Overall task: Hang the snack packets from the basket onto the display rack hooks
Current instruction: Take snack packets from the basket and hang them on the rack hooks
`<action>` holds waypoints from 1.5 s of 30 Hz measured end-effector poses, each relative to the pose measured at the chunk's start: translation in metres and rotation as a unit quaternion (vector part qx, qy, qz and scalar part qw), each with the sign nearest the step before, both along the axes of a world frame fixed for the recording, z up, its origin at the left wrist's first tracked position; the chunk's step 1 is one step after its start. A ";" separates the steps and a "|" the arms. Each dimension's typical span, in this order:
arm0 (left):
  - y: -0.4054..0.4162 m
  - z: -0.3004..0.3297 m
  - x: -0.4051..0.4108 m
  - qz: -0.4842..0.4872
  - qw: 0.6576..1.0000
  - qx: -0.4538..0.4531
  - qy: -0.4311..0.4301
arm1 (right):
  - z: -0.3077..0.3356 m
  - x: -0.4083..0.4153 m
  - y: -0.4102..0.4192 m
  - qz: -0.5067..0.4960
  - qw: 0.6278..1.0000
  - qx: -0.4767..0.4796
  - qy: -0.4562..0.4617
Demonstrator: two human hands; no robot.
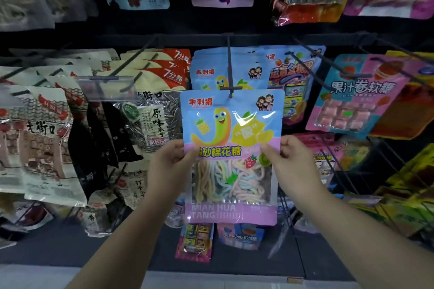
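Note:
A blue and pink marshmallow-rope packet (231, 124) is held upright in front of the rack. My left hand (171, 164) grips its left edge and my right hand (285, 159) grips its right edge, both at mid height. The hole at the packet's top edge sits at the tip of a black hook (230, 70) that sticks out from the rack's crossbar. An identical packet (211, 70) hangs further back on the same hook. The basket is out of view.
Sunflower seed packets (145, 110) hang on hooks to the left, fruit roll candy packets (352, 98) to the right. More packets hang on the row above and below. Wire hooks jut out on the right near my right forearm.

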State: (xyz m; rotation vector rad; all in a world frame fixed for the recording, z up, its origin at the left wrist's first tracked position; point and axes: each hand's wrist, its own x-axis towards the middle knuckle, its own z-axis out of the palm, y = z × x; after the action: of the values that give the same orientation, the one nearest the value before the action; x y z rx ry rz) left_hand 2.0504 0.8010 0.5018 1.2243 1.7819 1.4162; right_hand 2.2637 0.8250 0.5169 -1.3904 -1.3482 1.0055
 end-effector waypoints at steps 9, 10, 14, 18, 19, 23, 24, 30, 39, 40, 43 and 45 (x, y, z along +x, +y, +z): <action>0.071 0.002 -0.003 0.017 1.000 0.013 -0.022 | -0.014 -0.020 0.083 -0.026 0.999 0.031 -0.006; 0.080 0.001 -0.002 0.022 0.999 0.018 -0.027 | -0.015 -0.022 0.093 -0.031 0.999 0.035 -0.005; 0.102 -0.012 -0.003 0.021 0.998 0.005 -0.052 | -0.024 -0.022 0.116 -0.029 0.998 0.050 -0.012; 0.083 -0.035 0.006 0.027 0.995 -0.004 0.093 | -0.039 -0.004 0.096 -0.042 0.992 0.067 -0.098; 0.071 -0.042 0.011 0.033 0.987 -0.005 0.158 | -0.043 0.004 0.082 -0.043 0.987 0.073 -0.134; -0.011 -0.090 0.049 -0.031 0.947 -0.013 0.318 | -0.086 0.048 0.004 0.068 0.951 0.107 -0.281; -0.038 -0.106 0.065 -0.070 0.937 -0.040 0.339 | -0.102 0.061 -0.019 0.107 0.934 0.120 -0.320; -0.178 -0.243 0.152 -0.207 0.863 -0.312 0.338 | -0.220 0.134 -0.141 0.321 0.794 0.109 -0.505; -0.266 -0.483 0.252 -0.260 0.759 -0.487 0.346 | -0.438 0.222 -0.202 0.455 0.622 -0.103 -0.629; -0.271 -0.509 0.262 -0.258 0.751 -0.497 0.350 | -0.467 0.232 -0.208 0.457 0.602 -0.117 -0.644; -0.283 -0.559 0.278 -0.225 0.750 -0.497 0.374 | -0.533 0.251 -0.225 0.455 0.562 -0.158 -0.672; -0.287 -0.576 0.277 -0.196 0.761 -0.471 0.401 | -0.555 0.257 -0.231 0.439 0.570 -0.131 -0.683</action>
State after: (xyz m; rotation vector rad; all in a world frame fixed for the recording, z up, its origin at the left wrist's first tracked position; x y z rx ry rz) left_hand 2.3277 0.5137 -0.0737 1.5097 2.0948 -0.4003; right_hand 2.5202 0.5938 -0.0383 -1.7571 -3.4311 0.5066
